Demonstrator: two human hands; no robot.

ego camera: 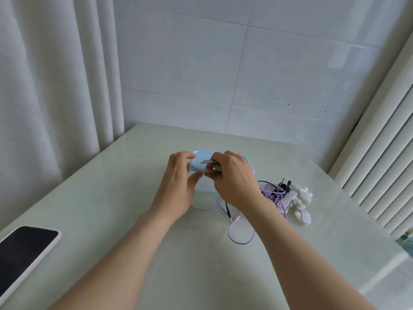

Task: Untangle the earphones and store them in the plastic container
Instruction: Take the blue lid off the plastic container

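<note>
Pale table meets a white tiled wall. Our left hand and right hand both curl round one blue box. One tangle of purple earphones lies just right of our right hand. One phone lies far left.

Pale blue container, lilac earphone cable, black-screened phone, white curtain.

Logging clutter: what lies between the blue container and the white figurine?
Head view: the right hand at the blue container, then the tangled purple earphone cable and a small black plug beside the white figurine.
</note>
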